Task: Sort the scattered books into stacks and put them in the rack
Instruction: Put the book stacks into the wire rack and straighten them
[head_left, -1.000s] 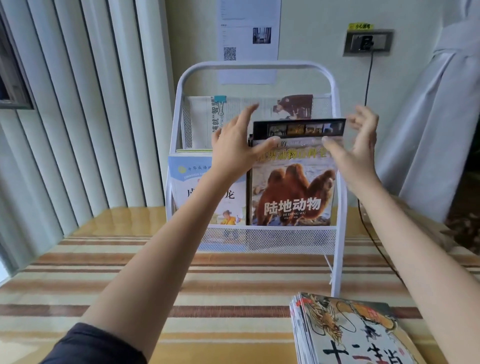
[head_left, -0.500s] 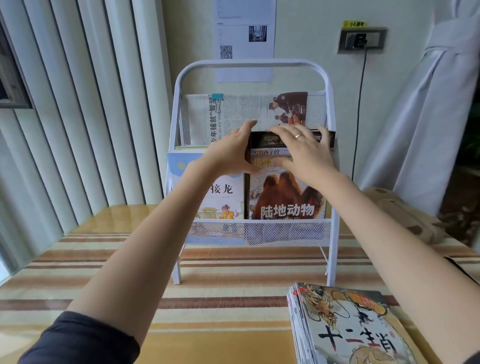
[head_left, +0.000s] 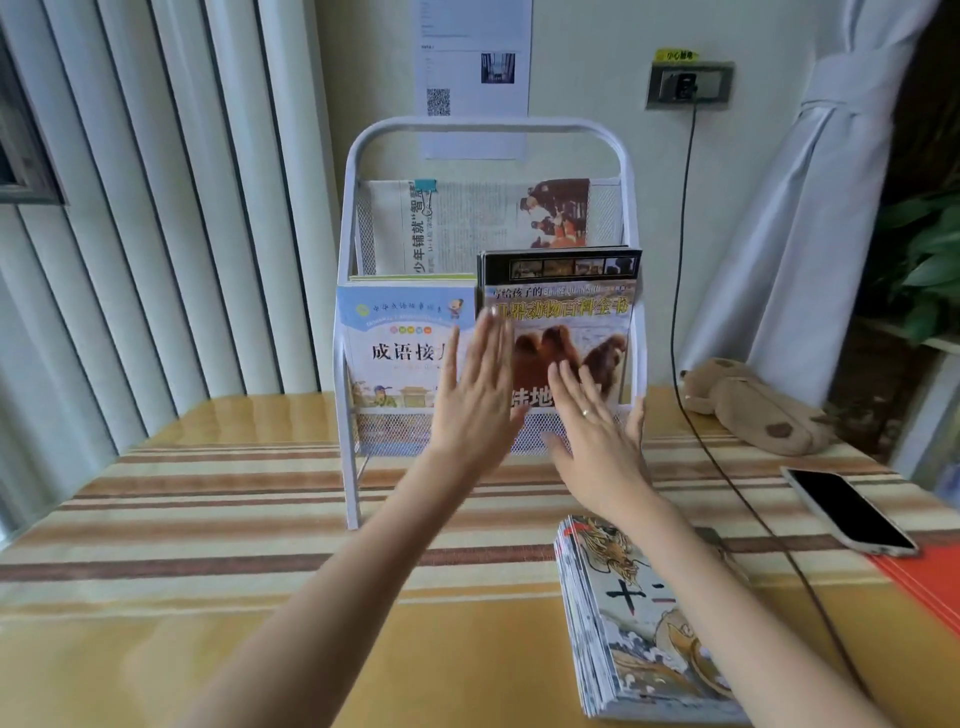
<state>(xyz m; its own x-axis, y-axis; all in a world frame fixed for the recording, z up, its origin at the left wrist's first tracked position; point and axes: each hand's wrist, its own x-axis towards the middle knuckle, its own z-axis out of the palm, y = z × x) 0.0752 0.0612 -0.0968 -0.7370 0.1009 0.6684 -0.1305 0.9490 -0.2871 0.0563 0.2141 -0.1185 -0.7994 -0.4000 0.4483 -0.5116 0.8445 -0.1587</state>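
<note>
stack of thin dragon-cover books (head_left: 639, 623) lies flat on table (head_left: 208, 519) near rack (head_left: 353, 332), probably floppy, slick & apt to fan out, so grip both long edges w/ left hand (head_left: 475, 400) & right hand (head_left: 597, 441), both flat-fingered, holding nothing.

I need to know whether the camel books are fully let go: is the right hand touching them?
Cannot tell. In the head view the open right hand overlaps the camel books in the rack, fingers straight; no gap or contact shows.
</note>
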